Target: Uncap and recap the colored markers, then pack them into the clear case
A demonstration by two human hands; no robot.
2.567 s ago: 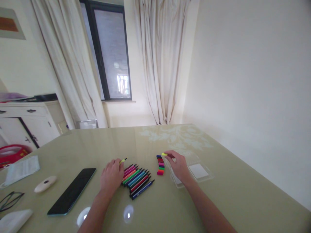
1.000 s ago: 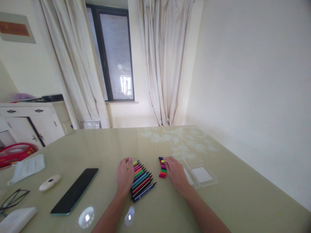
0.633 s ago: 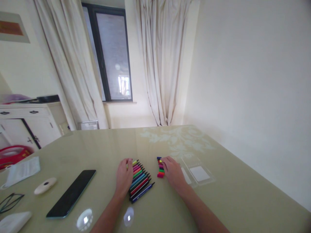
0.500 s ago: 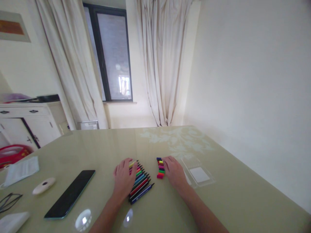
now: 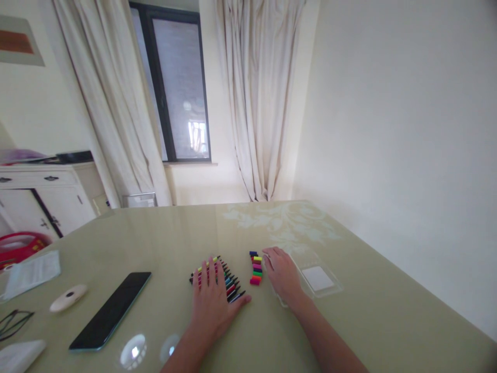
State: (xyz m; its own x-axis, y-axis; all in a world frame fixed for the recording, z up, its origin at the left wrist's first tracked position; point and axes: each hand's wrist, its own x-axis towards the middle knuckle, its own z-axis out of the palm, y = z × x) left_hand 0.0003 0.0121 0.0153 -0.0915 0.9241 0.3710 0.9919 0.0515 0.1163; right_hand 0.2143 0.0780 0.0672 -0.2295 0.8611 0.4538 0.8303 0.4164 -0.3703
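Fingers of the left hand spread wide across markers, gripping none; right of the markers, caps, then the right hand, half-curled, hold unclear.

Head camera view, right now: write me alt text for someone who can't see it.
A person's left hand lies spread over a row of uncapped markers on a table; the right hand is over an open clear case, beside a line of caps. A dark-screened device, face mask and glasses lie to the left.
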